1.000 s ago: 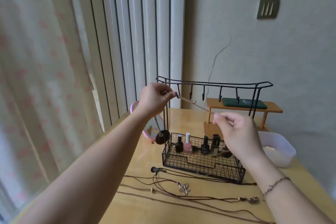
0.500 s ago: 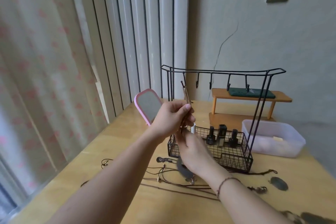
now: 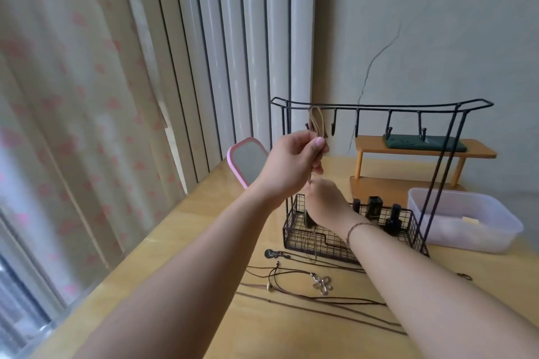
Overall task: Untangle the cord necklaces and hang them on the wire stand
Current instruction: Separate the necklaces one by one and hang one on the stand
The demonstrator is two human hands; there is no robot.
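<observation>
- While your left hand (image 3: 294,160) is raised in front of the wire stand (image 3: 379,108), its thumb and fingers pinch a tan cord necklace (image 3: 316,122) whose loop rises to the stand's leftmost hook.
- Your left forearm runs up from the lower left, the wrist bent so the thumb lies on top, nail facing you.
- Your right hand (image 3: 326,204) sits just below the left, back of the hand toward you, fingers curled downward; it seems to grip the lower run of the same cord, though the fingertips are hidden.
- Your right forearm crosses in from the lower right, with a thin bracelet (image 3: 357,229) at the wrist.
- The cord drops between the two hands toward the stand's mesh basket (image 3: 318,242), where dark nail polish bottles (image 3: 390,218) stand.
- More dark cord necklaces (image 3: 291,291) lie tangled on the wooden surface (image 3: 189,242) in front of the basket, one with a silver flower pendant (image 3: 322,285).
- Behind the left hand stands a pink-framed mirror (image 3: 248,162); to the right, a clear plastic tub (image 3: 466,221) and a small wooden shelf (image 3: 423,151).
</observation>
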